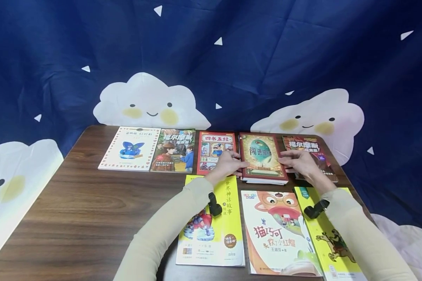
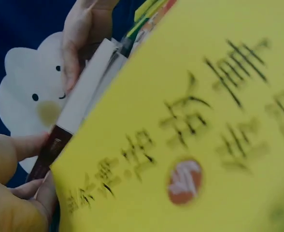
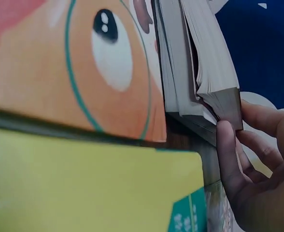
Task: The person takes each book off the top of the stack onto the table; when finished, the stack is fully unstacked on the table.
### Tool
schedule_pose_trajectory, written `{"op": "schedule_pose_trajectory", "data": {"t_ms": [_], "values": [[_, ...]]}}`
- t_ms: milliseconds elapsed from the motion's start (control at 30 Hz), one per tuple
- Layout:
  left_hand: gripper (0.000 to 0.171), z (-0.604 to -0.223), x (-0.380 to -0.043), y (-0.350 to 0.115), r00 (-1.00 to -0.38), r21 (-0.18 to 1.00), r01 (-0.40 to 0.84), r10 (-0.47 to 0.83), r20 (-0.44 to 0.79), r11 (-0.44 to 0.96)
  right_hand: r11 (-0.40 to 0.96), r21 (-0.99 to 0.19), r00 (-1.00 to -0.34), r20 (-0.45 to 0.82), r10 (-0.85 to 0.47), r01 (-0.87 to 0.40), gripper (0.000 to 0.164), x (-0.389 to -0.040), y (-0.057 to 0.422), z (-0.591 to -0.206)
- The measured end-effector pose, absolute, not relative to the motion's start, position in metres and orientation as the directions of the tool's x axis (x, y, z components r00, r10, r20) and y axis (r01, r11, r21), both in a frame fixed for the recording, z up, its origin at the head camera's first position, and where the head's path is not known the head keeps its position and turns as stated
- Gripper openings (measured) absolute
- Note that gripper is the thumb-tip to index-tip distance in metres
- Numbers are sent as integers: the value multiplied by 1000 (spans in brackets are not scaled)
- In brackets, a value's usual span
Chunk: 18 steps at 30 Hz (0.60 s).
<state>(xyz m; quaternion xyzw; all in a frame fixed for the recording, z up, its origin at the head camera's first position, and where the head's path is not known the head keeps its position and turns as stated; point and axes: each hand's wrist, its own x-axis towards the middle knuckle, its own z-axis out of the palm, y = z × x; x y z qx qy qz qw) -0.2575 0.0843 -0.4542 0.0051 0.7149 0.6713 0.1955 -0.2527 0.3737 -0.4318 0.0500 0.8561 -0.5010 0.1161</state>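
Note:
Both hands are at a thick dark-red book [image 1: 263,155] with a gold frame and green oval on its cover, on top of other books in the back row. My left hand [image 1: 226,166] grips its left side; in the left wrist view, thumb and fingers pinch the dark-red spine [image 2: 50,150]. The right hand [image 1: 300,164] holds the opposite side, and the right wrist view shows thumb and fingers at a corner of its page block [image 3: 219,82]. Left of it lies a red comic-style book [image 1: 211,150], partly covered by my left hand.
On the brown wooden table [image 1: 102,210], a white book [image 1: 130,148] and a detective book [image 1: 174,150] lie back left, another dark book [image 1: 323,160] back right. In front are a yellow book [image 1: 211,242], a fox-cover book [image 1: 278,234] and a green-yellow book [image 1: 332,238]. A blue cloud-patterned curtain [image 1: 232,78] hangs behind.

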Motion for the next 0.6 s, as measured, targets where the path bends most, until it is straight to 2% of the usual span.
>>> {"op": "schedule_pose_trajectory", "data": {"t_ms": [133, 367, 600], "values": [[59, -452, -259, 80, -913, 956, -273, 286, -292, 107, 502, -839, -964, -262, -38, 208, 64, -256, 372, -433], [50, -446, -261, 56, -878, 935, -353, 340, -336, 12, 557, -806, -960, -276, -48, 203, 67, -258, 365, -436], [51, -431, -262, 31, -893, 954, -298, 364, -267, -31, 598, -773, -959, -282, -26, 212, 63, -258, 364, -437]]}}
